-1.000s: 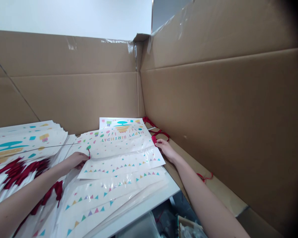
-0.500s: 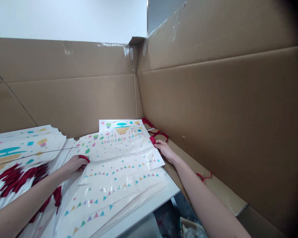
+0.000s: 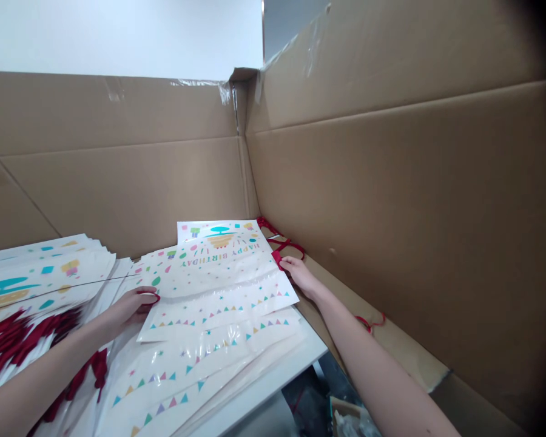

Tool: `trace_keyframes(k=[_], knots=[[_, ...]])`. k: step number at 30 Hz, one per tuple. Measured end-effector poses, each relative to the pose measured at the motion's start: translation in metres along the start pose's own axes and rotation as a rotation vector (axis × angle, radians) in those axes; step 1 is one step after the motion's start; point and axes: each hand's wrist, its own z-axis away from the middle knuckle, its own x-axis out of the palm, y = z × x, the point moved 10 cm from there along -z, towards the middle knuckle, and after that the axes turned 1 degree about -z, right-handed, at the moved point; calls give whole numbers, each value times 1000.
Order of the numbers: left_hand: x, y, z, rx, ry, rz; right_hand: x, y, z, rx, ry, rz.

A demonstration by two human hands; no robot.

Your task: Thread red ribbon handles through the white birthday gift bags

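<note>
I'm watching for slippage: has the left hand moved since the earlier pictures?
Yes, slightly: the left hand has drawn toward the person, away from the cardboard corner behind it.

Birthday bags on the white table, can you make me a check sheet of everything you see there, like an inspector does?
Surface: white table, its edge showing below the bags.
Job's things: top gift bag printed HAPPY BIRTHDAY, lying flat; more bags beneath it; stack of bags to the left.
Clutter: loose red cord on the cardboard.
Hands: left hand and right hand both at the top bag; right hand pinches a red rope handle; left fingers also touch red rope.
Cables: nothing seen, only a thin dark line across the stack, unclear what.
Surroundings: cardboard walls with clear tape.
</note>
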Motion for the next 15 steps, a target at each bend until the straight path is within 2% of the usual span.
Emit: trace_keyframes(k=[4,8,15], knots=[[4,2,1,83,-25,1,-11,2,-3,0,83,-24],[2,-6,-2,71,-5,-19,-19,1,-2,11,147,-32],[1,-10,-5,40,-47,-205,-12,0,4,44,106,-7]])
